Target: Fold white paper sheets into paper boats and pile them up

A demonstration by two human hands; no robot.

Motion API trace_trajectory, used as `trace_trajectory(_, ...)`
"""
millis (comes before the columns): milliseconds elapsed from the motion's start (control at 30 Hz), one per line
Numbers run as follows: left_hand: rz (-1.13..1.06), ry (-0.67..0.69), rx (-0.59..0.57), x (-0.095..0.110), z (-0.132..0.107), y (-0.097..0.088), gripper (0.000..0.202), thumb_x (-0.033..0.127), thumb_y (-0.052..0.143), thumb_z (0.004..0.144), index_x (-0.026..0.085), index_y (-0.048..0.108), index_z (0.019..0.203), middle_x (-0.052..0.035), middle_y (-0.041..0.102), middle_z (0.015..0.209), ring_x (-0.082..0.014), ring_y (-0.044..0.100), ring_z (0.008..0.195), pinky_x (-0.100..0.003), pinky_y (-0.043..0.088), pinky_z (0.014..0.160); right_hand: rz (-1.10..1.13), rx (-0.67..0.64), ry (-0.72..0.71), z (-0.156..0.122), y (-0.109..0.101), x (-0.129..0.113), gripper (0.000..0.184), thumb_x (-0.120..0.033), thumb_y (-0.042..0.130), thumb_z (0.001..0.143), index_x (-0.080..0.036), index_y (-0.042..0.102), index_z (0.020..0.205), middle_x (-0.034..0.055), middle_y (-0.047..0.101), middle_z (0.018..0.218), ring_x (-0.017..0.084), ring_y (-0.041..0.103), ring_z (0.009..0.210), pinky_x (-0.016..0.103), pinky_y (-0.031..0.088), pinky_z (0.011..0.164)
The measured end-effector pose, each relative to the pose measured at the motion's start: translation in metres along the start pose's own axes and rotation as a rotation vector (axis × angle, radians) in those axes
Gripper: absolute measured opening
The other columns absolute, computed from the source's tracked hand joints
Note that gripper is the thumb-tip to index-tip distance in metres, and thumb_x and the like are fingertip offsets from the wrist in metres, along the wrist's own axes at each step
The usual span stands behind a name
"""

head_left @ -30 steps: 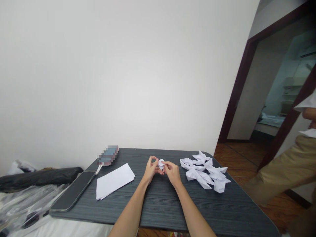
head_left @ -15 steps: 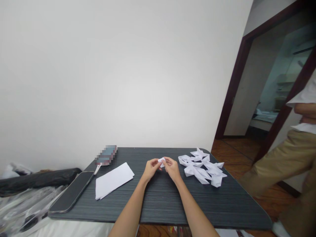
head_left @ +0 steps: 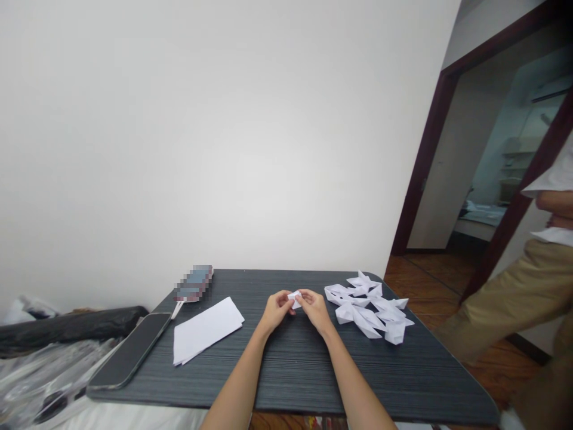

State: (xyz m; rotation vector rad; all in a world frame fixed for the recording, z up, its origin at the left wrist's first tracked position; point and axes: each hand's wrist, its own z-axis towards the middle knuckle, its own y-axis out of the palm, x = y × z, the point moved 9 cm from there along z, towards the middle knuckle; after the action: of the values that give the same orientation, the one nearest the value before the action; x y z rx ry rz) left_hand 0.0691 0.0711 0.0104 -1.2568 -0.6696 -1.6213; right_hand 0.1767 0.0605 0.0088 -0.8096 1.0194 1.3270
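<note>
Both my hands meet over the middle of the dark striped table (head_left: pixel 295 370). My left hand (head_left: pixel 275 310) and my right hand (head_left: pixel 316 310) pinch a small folded white paper piece (head_left: pixel 294 298) between their fingertips, just above the tabletop. To the right of my right hand lies a heap of finished white folded paper shapes (head_left: pixel 369 307). A stack of flat white paper sheets (head_left: pixel 206 328) lies to the left of my left hand.
A dark phone (head_left: pixel 132 352) lies at the table's left edge, with a blurred-out object (head_left: pixel 194 282) behind it. A black roll (head_left: pixel 67 325) and clear plastic lie left of the table. Another person in tan trousers (head_left: pixel 505 307) stands at the right by a doorway.
My fingers have closed tighter on the small paper piece, now more hidden between them. The view shifted slightly; the person at the right moved a little.
</note>
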Motion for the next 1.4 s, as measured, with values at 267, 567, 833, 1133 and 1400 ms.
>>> trace_trajectory(267,-0.032,-0.014,0.008,-0.002,-0.002,0.000,0.036,0.038,0.054,0.069,0.009,0.054,0.091,-0.0076,0.060,0.078,-0.0137,0.058,0.059,-0.025,0.048,0.056,-0.030,-0.043,0.003,-0.002,0.003,-0.005,0.036,-0.040,0.058,0.063,-0.010,0.062,0.082,0.0117,0.065,0.081,0.021,0.060,0.073,0.032,0.047,0.065)
trace_trajectory(567,-0.072,-0.020,0.021,0.005,-0.005,0.003,0.037,0.040,0.055,0.067,0.010,0.056,0.089,-0.0077,0.060,0.080,-0.0150,0.058,0.065,-0.028,0.049,0.060,-0.057,-0.005,-0.006,-0.003,0.004,-0.009,0.036,-0.043,0.057,0.062,-0.011,0.061,0.079,0.0103,0.065,0.074,0.021,0.060,0.067,0.030,0.048,0.056)
trace_trajectory(833,0.112,0.043,0.109,0.013,-0.005,-0.005,0.031,0.038,0.051,0.071,0.011,0.059,0.081,-0.0067,0.062,0.074,-0.0150,0.057,0.066,-0.025,0.046,0.060,-0.092,-0.024,-0.052,-0.003,0.006,-0.013,0.035,-0.042,0.055,0.065,-0.011,0.062,0.079,0.0101,0.064,0.076,0.020,0.060,0.069,0.030,0.047,0.062)
trace_trajectory(1133,0.627,0.210,0.287,0.037,-0.018,-0.012,0.021,0.028,0.043,0.075,0.016,0.059,0.076,-0.0054,0.060,0.071,-0.0135,0.053,0.062,-0.023,0.040,0.058,-0.424,0.014,-0.175,-0.012,0.016,-0.023,0.029,-0.036,0.046,0.073,-0.015,0.064,0.079,0.0076,0.064,0.071,0.017,0.058,0.060,0.027,0.047,0.057)
trace_trajectory(1400,0.793,0.243,0.308,0.039,-0.020,-0.009,0.021,0.028,0.043,0.076,0.015,0.060,0.077,-0.0044,0.059,0.069,-0.0118,0.051,0.060,-0.022,0.038,0.060,-0.430,0.003,-0.165,-0.012,0.019,-0.016,0.029,-0.035,0.045,0.073,-0.014,0.063,0.080,0.0080,0.065,0.073,0.018,0.060,0.063,0.027,0.048,0.060)
